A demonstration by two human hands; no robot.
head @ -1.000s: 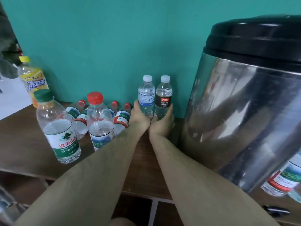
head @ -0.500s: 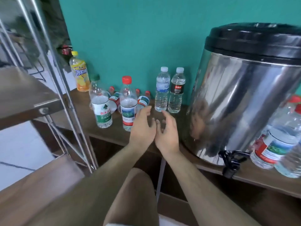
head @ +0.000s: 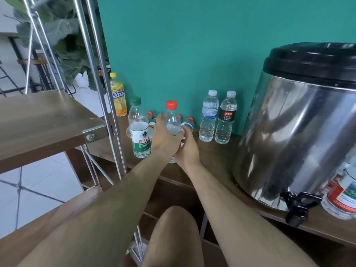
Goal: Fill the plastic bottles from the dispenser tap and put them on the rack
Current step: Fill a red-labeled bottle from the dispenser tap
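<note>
Red-capped bottle (head: 171, 120) (clear, upright) in left hand (head: 166, 138)

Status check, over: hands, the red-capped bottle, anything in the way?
Left grip and right grip both holding red-capped bottle, upright. Green-capped bottle close beside it, small bottles behind. Dispenser tap off to the right.

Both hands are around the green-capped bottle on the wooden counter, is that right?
Not quite: the head view shows the left hand and the right hand around the red-capped bottle on the wooden counter; the green-capped bottle stands beside it.
</note>
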